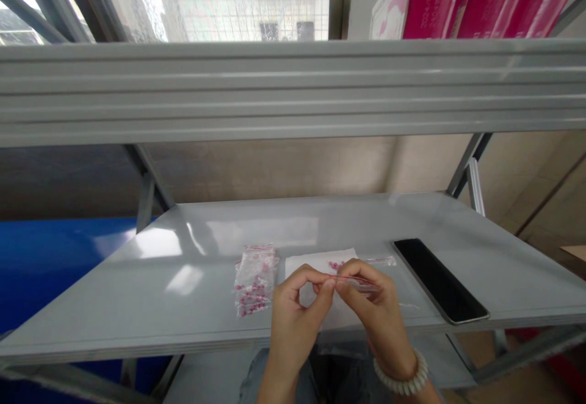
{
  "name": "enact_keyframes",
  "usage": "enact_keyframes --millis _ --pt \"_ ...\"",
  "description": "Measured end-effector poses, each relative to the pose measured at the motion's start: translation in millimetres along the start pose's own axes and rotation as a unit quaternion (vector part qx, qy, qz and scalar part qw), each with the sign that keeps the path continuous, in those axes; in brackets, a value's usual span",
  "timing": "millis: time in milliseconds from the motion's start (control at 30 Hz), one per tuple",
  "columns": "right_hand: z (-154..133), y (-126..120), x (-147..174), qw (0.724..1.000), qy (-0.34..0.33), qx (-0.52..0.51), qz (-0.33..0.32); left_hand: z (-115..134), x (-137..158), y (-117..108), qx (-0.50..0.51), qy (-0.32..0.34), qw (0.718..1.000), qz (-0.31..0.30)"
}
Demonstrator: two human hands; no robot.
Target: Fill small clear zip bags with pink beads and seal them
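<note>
Both hands meet over a sheet of white paper [300,262] near the table's front edge. My left hand [300,303] pinches one end of the red-edged top of a small clear zip bag [361,283]. Thumb and forefinger of my right hand [373,303] grip the same edge close beside, with the bag's body lying along the right fingers. Whether anything is inside this bag I cannot tell. Behind the right fingers, several pink beads [336,265] lie on the paper. Left of my hands is a pile of clear zip bags [255,279] holding pink beads.
A black phone [439,279] lies to the right on the grey table [183,312]. Another flat clear bag [382,261] shows beyond my right hand. A grey shelf beam [293,93] crosses above, with pink boxes [480,1] on top.
</note>
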State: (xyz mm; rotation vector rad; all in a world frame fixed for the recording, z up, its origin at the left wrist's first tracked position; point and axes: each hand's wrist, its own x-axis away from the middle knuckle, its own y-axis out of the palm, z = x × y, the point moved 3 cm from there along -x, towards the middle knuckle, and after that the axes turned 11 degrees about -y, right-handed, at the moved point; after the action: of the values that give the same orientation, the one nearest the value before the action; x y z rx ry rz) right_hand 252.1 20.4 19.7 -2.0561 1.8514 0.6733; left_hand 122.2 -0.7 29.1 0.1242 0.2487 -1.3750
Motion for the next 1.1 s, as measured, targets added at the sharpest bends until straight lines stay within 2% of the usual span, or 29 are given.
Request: enact_keyframes --millis 200,467,700,867,1100 --pt "-5 0 -2 1.000 0.005 -0.007 -0.001 -4 1 -1 0.003 -0.008 1.000 0.015" --pt "-5 -6 -1 0.999 -0.004 -0.008 0.042 -7 0 -1 0.009 -0.006 1.000 0.024" --pt "-8 -11 -1 0.999 -0.007 -0.025 0.040 -6 1 2 0.021 -0.007 0.999 0.036" --pt "-9 -21 1 0.998 -0.025 -0.018 0.054 -5 1 7 0.015 -0.003 1.000 0.025" --pt "-16 -42 4 0.997 -0.016 -0.025 0.074 -7 1 19 0.015 -0.008 1.000 0.004"
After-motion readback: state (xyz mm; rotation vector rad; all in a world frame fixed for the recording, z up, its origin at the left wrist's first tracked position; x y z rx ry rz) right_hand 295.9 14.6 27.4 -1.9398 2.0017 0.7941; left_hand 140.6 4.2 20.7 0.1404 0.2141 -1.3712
